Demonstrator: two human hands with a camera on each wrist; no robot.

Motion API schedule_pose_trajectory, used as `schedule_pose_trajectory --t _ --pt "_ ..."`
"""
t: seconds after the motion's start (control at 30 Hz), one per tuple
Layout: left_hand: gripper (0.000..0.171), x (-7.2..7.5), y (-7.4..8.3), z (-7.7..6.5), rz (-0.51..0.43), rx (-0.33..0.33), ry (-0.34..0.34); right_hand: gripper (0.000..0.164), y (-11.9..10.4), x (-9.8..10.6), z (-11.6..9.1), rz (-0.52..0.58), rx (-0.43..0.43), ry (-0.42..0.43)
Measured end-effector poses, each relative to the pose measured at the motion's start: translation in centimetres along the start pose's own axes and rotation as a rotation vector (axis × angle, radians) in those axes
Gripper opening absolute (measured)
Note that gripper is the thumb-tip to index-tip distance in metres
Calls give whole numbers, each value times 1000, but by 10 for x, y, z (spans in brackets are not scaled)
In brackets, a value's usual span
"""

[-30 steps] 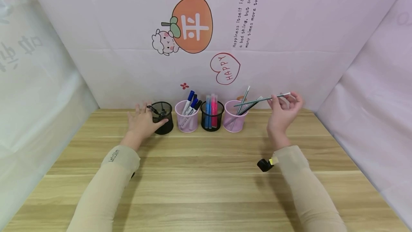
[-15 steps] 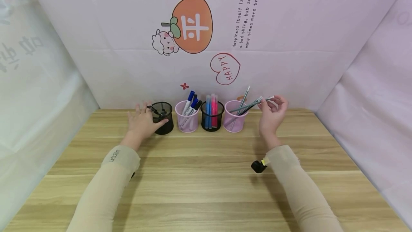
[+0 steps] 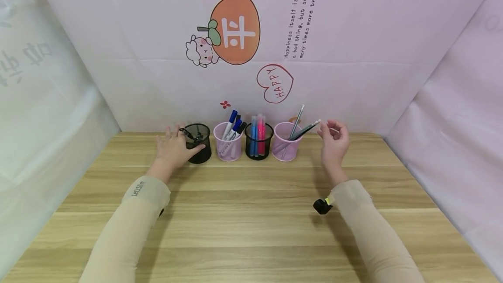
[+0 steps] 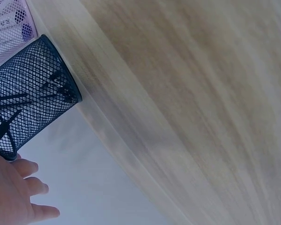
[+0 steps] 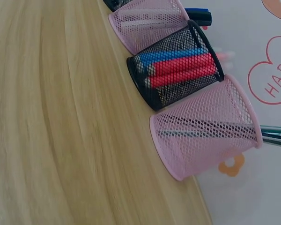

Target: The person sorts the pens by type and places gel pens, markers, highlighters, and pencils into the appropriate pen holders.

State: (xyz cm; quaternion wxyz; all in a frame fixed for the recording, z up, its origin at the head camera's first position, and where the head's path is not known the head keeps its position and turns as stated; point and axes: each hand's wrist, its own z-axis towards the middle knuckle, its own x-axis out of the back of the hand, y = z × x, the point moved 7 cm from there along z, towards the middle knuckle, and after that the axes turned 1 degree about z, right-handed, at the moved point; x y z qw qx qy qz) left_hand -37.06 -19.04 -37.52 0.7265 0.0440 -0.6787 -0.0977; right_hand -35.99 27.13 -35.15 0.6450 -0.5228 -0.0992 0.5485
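Note:
My left hand [image 3: 173,148] rests against the left black mesh cup [image 3: 201,154], thumb along its front and the other fingers spread beside and behind it. Small black items [image 4: 7,124] lie inside that cup; their kind is unclear. At the right end of the row stands a pink mesh cup [image 3: 285,151], tilted pencils [image 3: 308,128] sticking out over its rim. My right hand [image 3: 334,143] hovers just right of the pencils' white ends, fingers loosely bent and holding nothing visible. In the right wrist view the pencils show through the pink mesh, but the hand is out of sight.
Between these cups stand another pink mesh cup [image 3: 229,151] with blue- and black-capped markers [image 3: 232,126] and a black mesh cup [image 3: 257,154] with blue and pink pens [image 3: 261,134]. All line the back edge of the wooden table [image 3: 243,226], before a printed white cloth [image 3: 157,91].
My right hand has moved left to the pink cup, let go of a pencil there, and drawn back slightly. The pencil now leans in the cup with the others. My left hand stays put.

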Motion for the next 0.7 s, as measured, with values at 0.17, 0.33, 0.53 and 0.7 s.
schedule_pose_trajectory --t 0.17,0.33,0.53,0.7 --pt "104 1 1 0 5 4 -23 9 -3 4 2 -56 -22 -54" --pt "104 2 1 1 35 1 -35 14 -14 1 -1 -141 -29 -155" --pt "112 4 -4 2 60 2 -54 23 -35 -6 -8 -306 -18 -246" --pt "119 6 -8 3 41 3 -56 29 -22 0 -2 -403 -5 -309"
